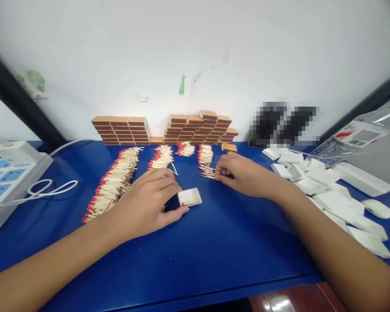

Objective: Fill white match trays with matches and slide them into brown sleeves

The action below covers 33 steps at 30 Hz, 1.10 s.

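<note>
My left hand (152, 197) grips the left end of a small white matchbox tray (195, 195) on the blue table, thumb at its near side. A few red-tipped matches (190, 203) lie inside the tray. My right hand (235, 171) is closed in a pinch at the ends of several loose matches (208, 173). Just behind these is a short pile of matches (205, 154). Two more piles, one (161, 157) beyond my left fingers and one (185, 148) farther back, lie nearby. A long row of matches (113, 184) runs partly behind my left hand.
Stacked brown matchboxes (121, 130) and a second stack (198, 128) stand along the white wall; a single matchbox (229, 147) lies before them. White trays (325, 186) are heaped at right beside a plastic bag (360, 130). A power strip (6, 186) with a white cable sits left.
</note>
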Available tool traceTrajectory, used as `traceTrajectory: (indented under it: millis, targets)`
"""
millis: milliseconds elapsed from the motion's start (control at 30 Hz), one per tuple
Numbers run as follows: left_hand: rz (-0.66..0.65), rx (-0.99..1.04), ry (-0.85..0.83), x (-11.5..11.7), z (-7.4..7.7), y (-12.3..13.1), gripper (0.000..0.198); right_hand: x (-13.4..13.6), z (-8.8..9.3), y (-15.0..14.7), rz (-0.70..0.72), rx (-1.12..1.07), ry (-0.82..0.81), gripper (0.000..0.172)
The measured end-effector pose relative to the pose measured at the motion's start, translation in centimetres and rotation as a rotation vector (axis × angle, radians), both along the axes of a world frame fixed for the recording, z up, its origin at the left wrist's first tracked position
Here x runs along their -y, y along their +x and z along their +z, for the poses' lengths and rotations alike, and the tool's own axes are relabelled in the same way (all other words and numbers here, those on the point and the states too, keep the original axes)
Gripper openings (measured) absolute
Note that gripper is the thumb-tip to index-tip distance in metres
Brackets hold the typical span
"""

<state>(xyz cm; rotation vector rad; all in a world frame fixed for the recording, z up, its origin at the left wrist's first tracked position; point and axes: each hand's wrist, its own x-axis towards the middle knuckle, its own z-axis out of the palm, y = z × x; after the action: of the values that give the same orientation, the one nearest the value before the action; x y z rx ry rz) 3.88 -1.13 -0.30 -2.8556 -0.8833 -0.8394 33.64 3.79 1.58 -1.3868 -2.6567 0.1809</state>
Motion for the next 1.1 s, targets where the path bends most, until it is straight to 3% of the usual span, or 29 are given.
traceTrajectory:
  millis: [667, 967, 1100]
  targets:
    - [-0.006, -0.009, -0.009, 0.0, -0.1, 0.0, 0.023, 1.2, -1.0, -2.0, 0.005, -0.094, 0.033, 0.016]
    - [-0.003, -0.007, -0.027, 0.0, -0.1, 0.1, 0.022, 0.5, -0.4, -0.5, 0.031, -0.090, -0.107, 0.016]
    - [-0.006, -0.015, -0.027, 0.1, 0.0, 0.1, 0.023, -0.1, -0.2, -0.2, -0.005, -0.110, -0.016, 0.018]
